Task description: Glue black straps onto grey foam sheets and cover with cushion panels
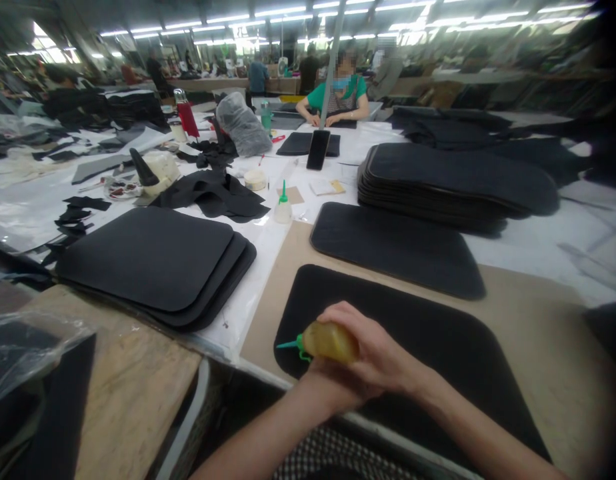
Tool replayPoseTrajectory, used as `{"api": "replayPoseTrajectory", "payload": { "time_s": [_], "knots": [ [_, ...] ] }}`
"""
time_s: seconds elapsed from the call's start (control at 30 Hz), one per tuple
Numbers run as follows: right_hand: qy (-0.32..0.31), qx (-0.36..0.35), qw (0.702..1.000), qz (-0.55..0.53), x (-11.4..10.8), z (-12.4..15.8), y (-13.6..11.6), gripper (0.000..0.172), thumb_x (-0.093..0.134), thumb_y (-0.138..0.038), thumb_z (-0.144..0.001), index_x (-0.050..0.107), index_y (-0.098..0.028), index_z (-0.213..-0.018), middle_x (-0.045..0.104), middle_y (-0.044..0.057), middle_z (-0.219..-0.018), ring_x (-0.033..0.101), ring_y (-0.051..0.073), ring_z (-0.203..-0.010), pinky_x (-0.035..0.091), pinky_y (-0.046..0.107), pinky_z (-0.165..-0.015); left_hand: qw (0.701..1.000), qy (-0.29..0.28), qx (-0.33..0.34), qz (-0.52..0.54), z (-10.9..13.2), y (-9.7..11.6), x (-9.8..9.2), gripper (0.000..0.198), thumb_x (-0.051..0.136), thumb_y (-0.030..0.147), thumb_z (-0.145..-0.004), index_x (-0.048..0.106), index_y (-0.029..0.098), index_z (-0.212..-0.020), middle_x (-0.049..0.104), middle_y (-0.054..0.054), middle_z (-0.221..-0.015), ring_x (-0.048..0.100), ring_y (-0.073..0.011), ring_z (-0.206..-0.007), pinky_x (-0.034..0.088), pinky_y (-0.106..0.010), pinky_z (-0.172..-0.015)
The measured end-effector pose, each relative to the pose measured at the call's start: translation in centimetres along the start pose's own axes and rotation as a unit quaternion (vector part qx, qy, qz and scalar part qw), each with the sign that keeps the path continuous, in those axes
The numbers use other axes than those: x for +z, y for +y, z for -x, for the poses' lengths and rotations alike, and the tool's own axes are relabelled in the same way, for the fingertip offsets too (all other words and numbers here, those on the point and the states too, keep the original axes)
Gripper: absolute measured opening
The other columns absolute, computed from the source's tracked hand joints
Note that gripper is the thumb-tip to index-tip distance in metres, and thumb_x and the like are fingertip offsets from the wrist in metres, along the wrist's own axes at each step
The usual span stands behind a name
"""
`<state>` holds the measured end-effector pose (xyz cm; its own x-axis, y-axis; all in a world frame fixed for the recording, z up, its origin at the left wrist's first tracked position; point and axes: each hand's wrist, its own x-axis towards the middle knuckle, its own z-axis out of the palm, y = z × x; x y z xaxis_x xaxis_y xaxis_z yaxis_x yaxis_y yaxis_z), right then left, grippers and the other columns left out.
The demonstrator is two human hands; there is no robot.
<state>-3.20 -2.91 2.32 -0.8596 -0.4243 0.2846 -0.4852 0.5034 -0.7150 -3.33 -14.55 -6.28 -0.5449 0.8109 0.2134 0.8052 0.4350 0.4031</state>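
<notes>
A squeeze glue bottle (331,342), amber with a green nozzle pointing left, is tilted over a black rounded panel (438,333) at the table's front edge. My right hand (371,340) is closed around its body from above and the right. Underneath, my left hand (335,387) presses up against the same bottle, its fingers partly hidden by the bottle and the right hand. The panel lies flat on a brown board (533,293). Just beyond it rests another black panel (395,250) with a visible edge line.
Stacked black panels stand at left (153,257) and at back right (453,173). A second glue bottle (283,210), a tape dispenser (155,177), black scraps (213,193) and a phone (318,150) lie farther back. Across the table a person in green (338,93) works.
</notes>
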Motion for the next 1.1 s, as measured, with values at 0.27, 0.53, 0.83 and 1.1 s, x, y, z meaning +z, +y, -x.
{"api": "replayPoseTrajectory", "payload": {
  "time_s": [0.27, 0.53, 0.83, 1.1],
  "knots": [
    [0.054, -0.016, 0.998, 0.042, -0.4, 0.8, 3.5, 0.060, 0.057, -0.011, -0.078, 0.044, -0.027, -0.135, 0.053, 0.009, -0.123, 0.057, 0.025, -0.108, 0.052, 0.039, -0.090, 0.998, -0.058, 0.017, -0.007, 0.0, -0.1, -0.2, 0.051, 0.043, 0.060, -0.096, 0.066, 0.021, -0.121, 0.074, -0.007, -0.108, 0.065, -0.0280, -0.103, 0.050, -0.044, -0.094],
    [0.158, -0.003, 0.978, 0.139, -0.8, -0.1, 7.1, 0.059, 0.060, -0.011, -0.083, 0.042, -0.028, -0.137, 0.053, 0.010, -0.125, 0.057, 0.027, -0.114, 0.053, 0.042, -0.094, 0.997, -0.025, 0.076, -0.009, -0.9, -0.1, -1.9, 0.059, 0.042, 0.056, -0.098, 0.048, 0.016, -0.141, 0.055, -0.010, -0.142, 0.044, -0.0262, -0.136, 0.027, -0.043, -0.120],
    [0.241, 0.042, 0.946, 0.214, -2.0, -1.1, 8.6, 0.044, 0.064, -0.024, -0.090, 0.046, -0.024, -0.130, 0.054, 0.010, -0.119, 0.059, 0.026, -0.107, 0.054, 0.039, -0.091, 0.997, -0.024, 0.075, -0.022, -1.0, 0.3, -2.3, 0.060, 0.040, 0.055, -0.099, 0.043, 0.018, -0.147, 0.048, -0.009, -0.151, 0.040, -0.0238, -0.140, 0.030, -0.042, -0.119],
    [0.262, 0.111, 0.925, 0.251, -6.0, 5.6, 8.0, 0.041, 0.060, -0.023, -0.090, 0.047, -0.023, -0.129, 0.054, 0.011, -0.119, 0.060, 0.027, -0.106, 0.054, 0.041, -0.088, 0.995, -0.010, 0.086, -0.047, -0.9, 0.3, -1.2, 0.059, 0.042, 0.055, -0.099, 0.043, 0.021, -0.147, 0.041, -0.008, -0.158, 0.031, -0.0228, -0.148, 0.032, -0.044, -0.119]
  ]
}}
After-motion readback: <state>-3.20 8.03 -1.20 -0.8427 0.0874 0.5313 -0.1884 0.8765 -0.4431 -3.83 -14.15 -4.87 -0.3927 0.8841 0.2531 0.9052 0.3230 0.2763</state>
